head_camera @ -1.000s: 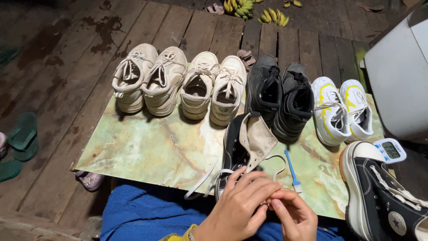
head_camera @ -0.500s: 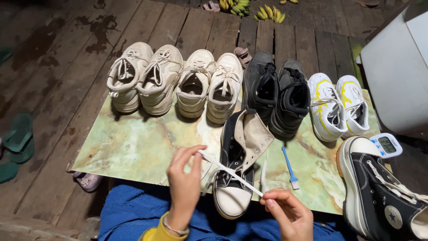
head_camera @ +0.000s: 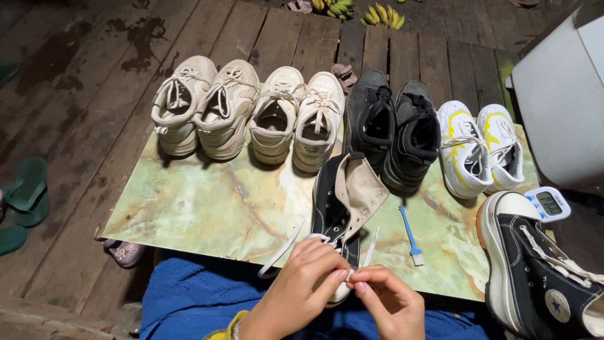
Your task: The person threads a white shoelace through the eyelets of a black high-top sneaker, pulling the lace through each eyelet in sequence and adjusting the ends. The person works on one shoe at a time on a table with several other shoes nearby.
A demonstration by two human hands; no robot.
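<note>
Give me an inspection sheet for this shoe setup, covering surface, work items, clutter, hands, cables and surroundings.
Surface: green marbled board on wooden planks.
Job's things: black high-top shoe lying open; white lace trailing from it.
Clutter: blue brush, timer, a row of eight shoes, another black high-top.
Grippers: left hand and right hand, fingers pinching the lace.
Cables: nothing seen.
Surroundings: bananas, green sandals, white tub.
</note>
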